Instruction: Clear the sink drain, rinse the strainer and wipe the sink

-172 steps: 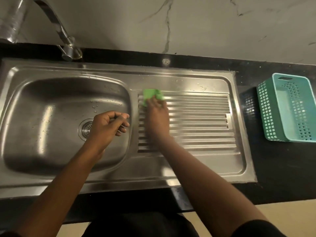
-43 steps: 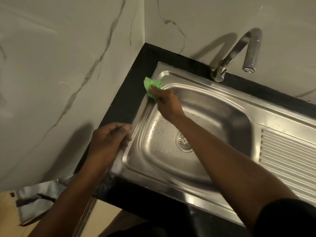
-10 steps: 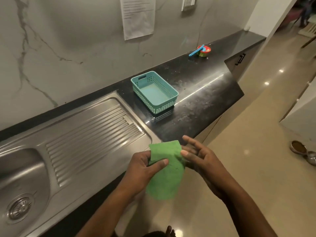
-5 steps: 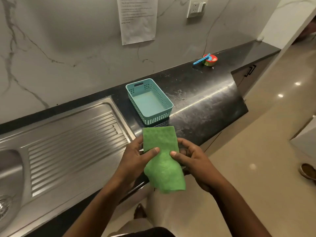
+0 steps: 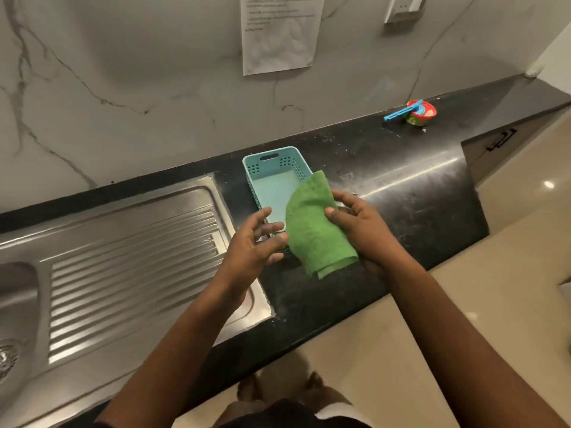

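Note:
A folded green cloth [image 5: 315, 223] hangs over the near end of a teal basket [image 5: 268, 168] on the black counter [image 5: 408, 193]. My right hand [image 5: 361, 230] pinches the cloth's right edge between thumb and fingers. With its fingers spread and relaxed, my left hand [image 5: 256, 242] sits just left of the cloth, the thumb close to its edge. The steel sink's ribbed drainboard [image 5: 133, 257] lies to the left. At the far left edge, part of the basin [image 5: 15, 291] shows, with the drain strainer [image 5: 6, 356] seated in it.
A red cup with a blue tool [image 5: 418, 112] stands at the back right of the counter. A paper sheet [image 5: 278, 32] and a wall socket [image 5: 403, 7] hang on the marble wall. Cabinet doors and tiled floor lie to the right and below.
Both hands have carried the cloth up and away, over the basket. My left hand has let go of the cloth's left edge, and my right hand alone holds it.

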The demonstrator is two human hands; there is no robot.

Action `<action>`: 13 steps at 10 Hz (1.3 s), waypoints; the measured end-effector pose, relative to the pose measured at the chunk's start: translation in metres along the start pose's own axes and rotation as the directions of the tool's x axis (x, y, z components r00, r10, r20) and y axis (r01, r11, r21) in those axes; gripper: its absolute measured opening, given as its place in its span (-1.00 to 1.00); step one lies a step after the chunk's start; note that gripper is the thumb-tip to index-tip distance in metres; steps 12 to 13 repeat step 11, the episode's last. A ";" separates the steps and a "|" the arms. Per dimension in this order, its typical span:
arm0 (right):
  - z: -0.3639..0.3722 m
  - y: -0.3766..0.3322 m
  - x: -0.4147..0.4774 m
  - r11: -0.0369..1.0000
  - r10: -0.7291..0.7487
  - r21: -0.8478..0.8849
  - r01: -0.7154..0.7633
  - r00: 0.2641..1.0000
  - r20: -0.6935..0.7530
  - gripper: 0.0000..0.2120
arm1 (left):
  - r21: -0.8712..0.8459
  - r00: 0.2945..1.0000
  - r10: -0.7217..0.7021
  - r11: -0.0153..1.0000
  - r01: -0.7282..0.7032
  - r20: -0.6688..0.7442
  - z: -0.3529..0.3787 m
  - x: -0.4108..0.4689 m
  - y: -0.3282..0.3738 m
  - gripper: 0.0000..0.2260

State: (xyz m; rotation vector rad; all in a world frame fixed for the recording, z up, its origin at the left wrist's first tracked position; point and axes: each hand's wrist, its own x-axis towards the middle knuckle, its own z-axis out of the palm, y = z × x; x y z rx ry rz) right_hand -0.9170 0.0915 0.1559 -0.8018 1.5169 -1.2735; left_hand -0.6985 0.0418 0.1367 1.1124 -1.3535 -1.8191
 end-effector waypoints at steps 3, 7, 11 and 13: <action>0.007 -0.011 0.129 0.974 -0.006 -0.225 0.024 0.997 0.078 -0.64 | 0.047 0.955 0.005 0.999 0.009 -0.296 0.002 0.003 -0.009 -0.75; 0.023 0.028 0.199 0.821 0.178 -0.569 -0.043 0.967 0.184 -0.53 | -0.009 0.846 -0.040 0.999 0.041 -0.532 0.014 -0.010 -0.026 -0.82; 0.047 0.017 0.163 0.699 -0.098 -0.595 0.398 0.877 0.471 -0.54 | 0.046 0.830 -0.009 0.998 0.042 -0.557 0.014 0.002 -0.032 -0.77; 0.047 0.017 0.163 0.699 -0.098 -0.595 0.398 0.877 0.471 -0.54 | 0.046 0.830 -0.009 0.998 0.042 -0.557 0.014 0.002 -0.032 -0.77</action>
